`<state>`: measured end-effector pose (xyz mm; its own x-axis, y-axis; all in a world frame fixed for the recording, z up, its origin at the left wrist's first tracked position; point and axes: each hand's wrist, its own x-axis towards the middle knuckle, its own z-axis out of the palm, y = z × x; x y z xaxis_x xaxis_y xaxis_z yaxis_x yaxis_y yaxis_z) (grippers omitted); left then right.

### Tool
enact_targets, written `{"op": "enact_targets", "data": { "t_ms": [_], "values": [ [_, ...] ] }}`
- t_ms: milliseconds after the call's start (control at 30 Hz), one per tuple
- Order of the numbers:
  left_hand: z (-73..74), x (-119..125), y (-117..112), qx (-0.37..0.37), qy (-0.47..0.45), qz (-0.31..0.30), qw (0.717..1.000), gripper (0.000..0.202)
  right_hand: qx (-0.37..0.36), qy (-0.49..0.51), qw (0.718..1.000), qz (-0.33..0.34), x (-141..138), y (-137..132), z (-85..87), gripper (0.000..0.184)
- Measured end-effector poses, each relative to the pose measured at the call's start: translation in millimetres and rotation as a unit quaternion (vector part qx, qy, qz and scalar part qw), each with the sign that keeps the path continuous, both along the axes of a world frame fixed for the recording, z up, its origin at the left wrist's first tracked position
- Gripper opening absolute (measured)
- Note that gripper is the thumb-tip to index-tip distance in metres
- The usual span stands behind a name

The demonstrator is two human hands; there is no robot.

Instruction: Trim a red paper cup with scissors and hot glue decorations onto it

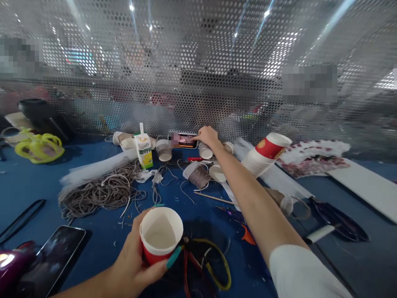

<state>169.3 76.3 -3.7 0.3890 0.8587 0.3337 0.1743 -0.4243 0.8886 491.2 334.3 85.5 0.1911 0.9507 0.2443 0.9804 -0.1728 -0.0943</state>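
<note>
My left hand [133, 260] is wrapped round a red paper cup [160, 235] with a white inside, held upright near the front of the blue table [31, 182]. My right arm reaches far across the table. My right hand [207, 135] touches a phone [182, 140] propped against the perforated metal screen, its fingers curled with one fingertip on the lit display. Small cups wrapped in brown cord [198, 176] lie just below that hand.
A tangle of brown cord [99, 192] lies at left. A drink carton with a straw [144, 151] stands by it. A stack of paper cups [263, 157] lies tipped at right. Scissors [338, 217], a second phone [56, 258] and yellow-handled pliers [204, 265] lie near the front.
</note>
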Motion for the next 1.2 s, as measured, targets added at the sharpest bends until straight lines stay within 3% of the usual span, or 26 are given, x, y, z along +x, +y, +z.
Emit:
{"op": "enact_targets", "data": {
  "t_ms": [200, 467, 900, 1200],
  "values": [
    [-6.4, -2.0, -2.2, 0.030, 0.015, -0.015, 0.999, 0.080, -0.001, -0.013, 1.000, -0.006, 8.4, 5.2, -3.4, 0.058],
    [-1.7, 0.6, -3.9, 0.021, 0.017, 0.006, 1.000, 0.074, 0.000, -0.034, 0.999, -0.016, 4.5, 5.9, -4.1, 0.060],
    [-0.6, -0.8, -0.6, 0.104, 0.050, -0.036, 0.993, 0.077, -0.044, -0.088, 0.995, 0.029, 3.9, 3.4, -2.5, 0.065],
    [0.4, 1.4, -5.6, 0.083, 0.058, -0.021, 0.995, 0.074, -0.040, -0.109, 0.993, 0.027, 1.6, 6.8, -4.2, 0.073]
  ]
}}
